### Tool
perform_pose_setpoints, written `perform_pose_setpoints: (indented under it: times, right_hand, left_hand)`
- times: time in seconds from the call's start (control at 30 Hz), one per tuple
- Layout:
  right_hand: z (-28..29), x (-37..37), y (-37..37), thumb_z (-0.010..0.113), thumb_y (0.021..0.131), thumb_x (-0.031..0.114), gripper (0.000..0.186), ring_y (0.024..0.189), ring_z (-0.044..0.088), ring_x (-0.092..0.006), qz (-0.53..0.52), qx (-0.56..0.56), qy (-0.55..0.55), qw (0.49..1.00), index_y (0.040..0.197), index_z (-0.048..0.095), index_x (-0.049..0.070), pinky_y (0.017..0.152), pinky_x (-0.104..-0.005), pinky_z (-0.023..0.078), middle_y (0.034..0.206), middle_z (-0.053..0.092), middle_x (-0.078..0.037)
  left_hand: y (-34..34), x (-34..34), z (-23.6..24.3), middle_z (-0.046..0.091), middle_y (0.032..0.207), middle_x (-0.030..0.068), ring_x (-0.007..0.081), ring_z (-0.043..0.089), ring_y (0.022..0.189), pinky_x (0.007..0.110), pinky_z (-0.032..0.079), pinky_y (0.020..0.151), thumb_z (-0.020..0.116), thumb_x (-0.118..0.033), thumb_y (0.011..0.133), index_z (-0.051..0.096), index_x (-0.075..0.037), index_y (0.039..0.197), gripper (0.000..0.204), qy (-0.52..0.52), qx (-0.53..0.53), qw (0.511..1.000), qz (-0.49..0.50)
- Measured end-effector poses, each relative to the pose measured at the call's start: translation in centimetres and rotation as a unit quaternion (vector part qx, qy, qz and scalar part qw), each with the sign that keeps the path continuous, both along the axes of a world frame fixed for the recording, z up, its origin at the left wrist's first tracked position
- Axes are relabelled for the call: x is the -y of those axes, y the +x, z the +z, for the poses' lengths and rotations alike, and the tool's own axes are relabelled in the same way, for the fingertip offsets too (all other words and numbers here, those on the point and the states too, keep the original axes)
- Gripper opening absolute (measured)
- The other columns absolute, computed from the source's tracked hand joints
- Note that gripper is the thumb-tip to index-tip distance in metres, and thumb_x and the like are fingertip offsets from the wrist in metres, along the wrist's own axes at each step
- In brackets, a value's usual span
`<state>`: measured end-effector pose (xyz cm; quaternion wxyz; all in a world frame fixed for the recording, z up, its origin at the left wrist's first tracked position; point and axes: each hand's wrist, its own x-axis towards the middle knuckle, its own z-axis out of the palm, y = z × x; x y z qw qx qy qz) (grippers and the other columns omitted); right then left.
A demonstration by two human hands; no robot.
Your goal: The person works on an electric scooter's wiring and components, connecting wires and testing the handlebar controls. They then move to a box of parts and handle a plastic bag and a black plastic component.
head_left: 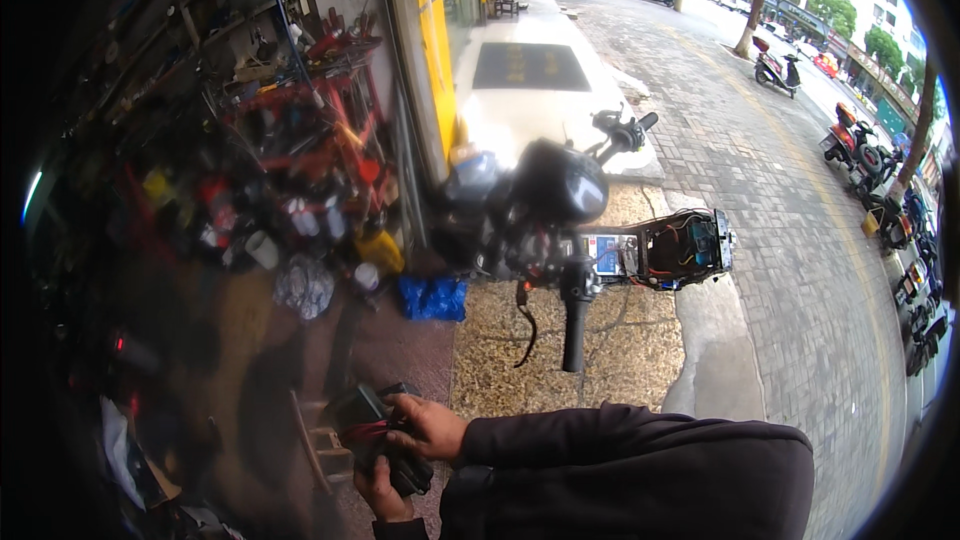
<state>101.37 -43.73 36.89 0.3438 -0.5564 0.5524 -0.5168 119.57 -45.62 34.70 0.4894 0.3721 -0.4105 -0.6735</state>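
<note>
At the lower middle I hold a black boxy device (pixel 352 408) with dark red wires (pixel 368 430) running across it. My right hand (pixel 432 427) lies along its upper side, thumb and fingers closed at the wires. From below, my left hand (pixel 384 494) grips the device's lower part (pixel 410 476). Its exact kind is unclear, as my fingers cover much of it. Beyond my hands stands a partly stripped motorcycle (pixel 560 185), its black handlebar grip (pixel 573 335) toward me. Bare wiring (pixel 685 245) shows in its open tail.
A blue plastic bag (pixel 433 298) lies on the floor near the motorcycle. Dim shelves and a red rack (pixel 330 110) crowded with tools and parts fill the left. Beside my hands is a wooden frame (pixel 310 440). Outside, parked scooters (pixel 776 68) line the paved walkway (pixel 760 170).
</note>
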Motion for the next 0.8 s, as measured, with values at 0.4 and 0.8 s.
perform_pose_setpoints:
  times: [0.4, 0.8]
  right_hand:
    - [0.9, 12.3, 2.3, 0.077, 0.078, 0.030, 0.101, 0.102, 0.067, -0.0412, -0.008, 0.041, 0.047, 0.998, 0.153, 0.018, -0.004, 0.086, -0.0431, 0.054, 0.106, 0.069, -0.026]
    - [-1.4, 27.0, -6.5, 0.068, 0.082, 0.033, 0.083, 0.109, 0.064, -0.0422, -0.131, 0.108, 0.084, 0.982, 0.149, 0.031, 0.000, 0.091, -0.0448, 0.052, 0.114, 0.066, -0.029]
  left_hand:
    - [-0.7, 16.1, 2.7, 0.067, 0.108, 0.0113, 0.0224, 0.065, 0.092, 0.037, 0.054, 0.080, 0.062, -0.023, 0.094, 0.058, -0.002, 0.126, 0.039, 0.171, 0.062, 0.976, -0.115]
    - [-7.5, 29.0, 1.0, 0.067, 0.099, 0.0092, 0.0216, 0.062, 0.084, 0.037, 0.051, 0.074, 0.055, -0.036, 0.099, 0.064, -0.001, 0.116, 0.040, 0.068, 0.177, 0.974, -0.124]
